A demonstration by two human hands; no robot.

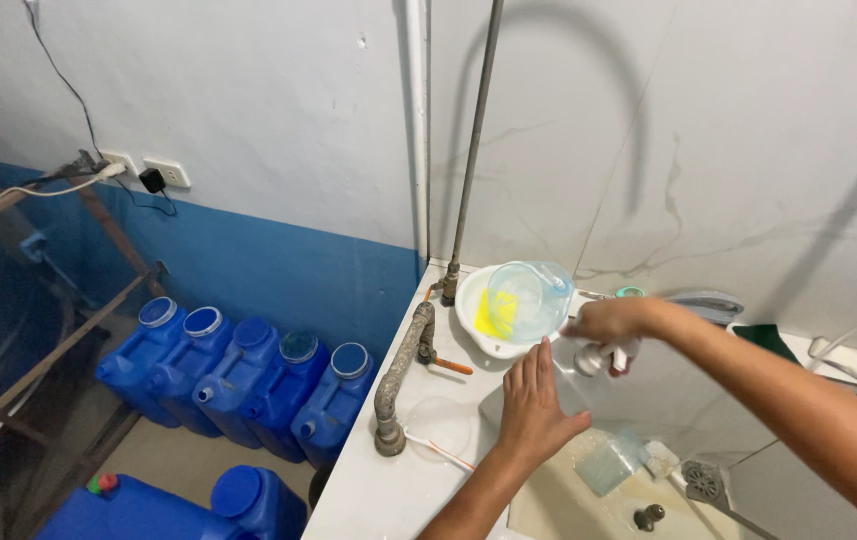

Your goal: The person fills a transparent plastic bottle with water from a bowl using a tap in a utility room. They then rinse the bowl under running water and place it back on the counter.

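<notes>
My right hand (610,322) reaches in from the right and is closed around a white tap (596,358) above the sink (588,500). My left hand (533,400) comes up from below, its fingers wrapped flat against a clear cup (570,385) held just under the tap. The cup is faint and hard to make out. Behind the hands a white bowl (470,330) sits on the counter with a clear plastic jug (533,292) and a yellow sponge (491,315) in it.
A grey pipe (400,375) with an orange valve handle (454,367) runs along the counter's left edge, beside a clear lid (438,425). In the sink lie a clear container (608,465) and a drain (648,516). Several blue jerrycans (248,380) stand on the floor left.
</notes>
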